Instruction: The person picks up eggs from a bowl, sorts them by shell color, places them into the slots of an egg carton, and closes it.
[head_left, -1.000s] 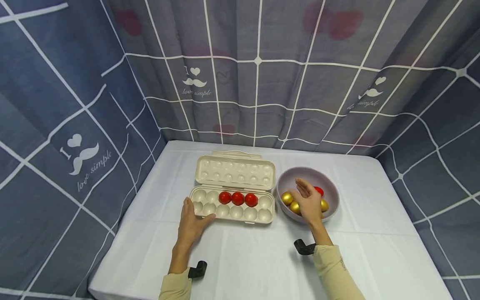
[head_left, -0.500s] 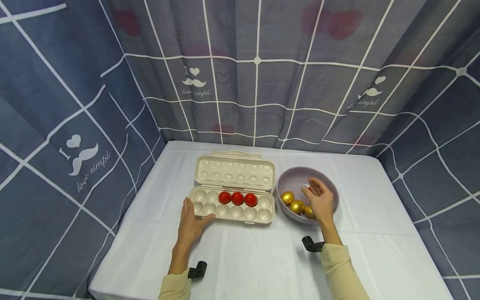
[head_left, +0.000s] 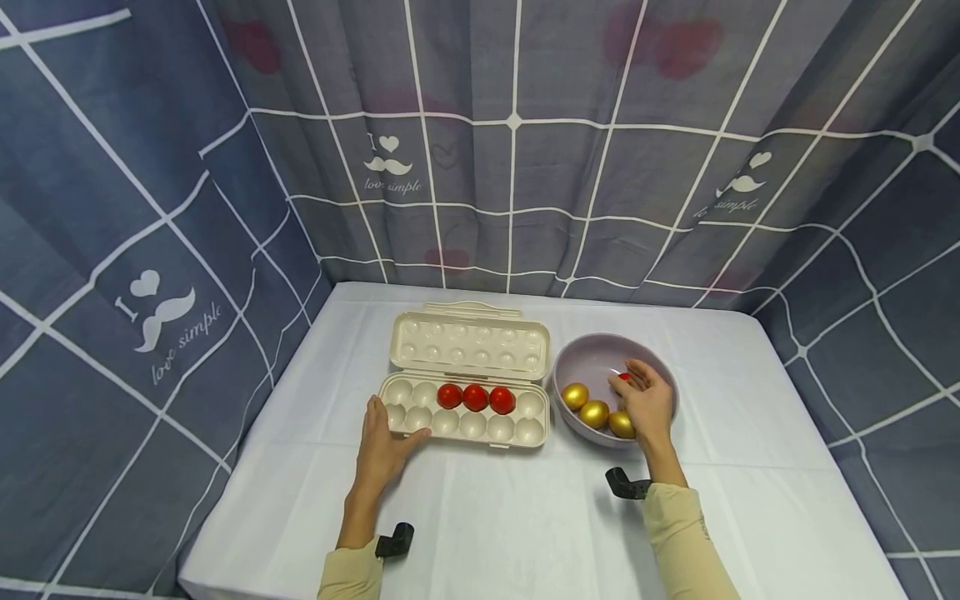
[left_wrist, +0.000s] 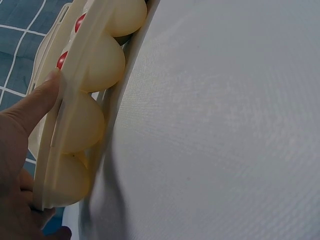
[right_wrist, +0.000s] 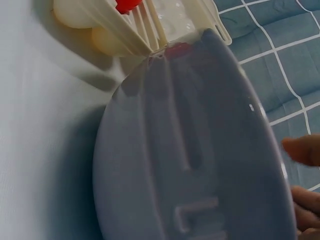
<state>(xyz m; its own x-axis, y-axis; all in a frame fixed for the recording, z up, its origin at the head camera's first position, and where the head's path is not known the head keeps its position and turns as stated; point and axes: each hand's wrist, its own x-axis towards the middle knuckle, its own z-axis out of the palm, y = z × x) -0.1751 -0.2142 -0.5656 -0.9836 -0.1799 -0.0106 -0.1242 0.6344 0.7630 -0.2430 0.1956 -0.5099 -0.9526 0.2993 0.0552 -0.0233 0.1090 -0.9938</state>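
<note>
A cream egg tray (head_left: 480, 442) lies open on the white table, with three red eggs (head_left: 476, 397) in its back row. My left hand (head_left: 382, 446) rests against the tray's front left corner, thumb straight along the rim (left_wrist: 30, 110). To the right stands a lilac bowl (head_left: 592, 354) holding three gold eggs (head_left: 594, 413) and a red egg (head_left: 623, 377). My right hand (head_left: 648, 404) is down inside the bowl, its fingers curled over the red egg, which is mostly hidden. The right wrist view shows the bowl's outer wall (right_wrist: 190, 165) and fingertips (right_wrist: 302, 150) above its rim.
The tray's lid (head_left: 468, 342) lies flat behind it. Grey-blue checked curtains (head_left: 517, 167) close in the table on the left, back and right. White tablecloth (head_left: 510, 525) spreads in front of the tray and bowl.
My right hand has gone from hovering over the bowl's near rim to deeper inside it, and its fingers have curled down over the red egg. The left hand and tray have not moved.
</note>
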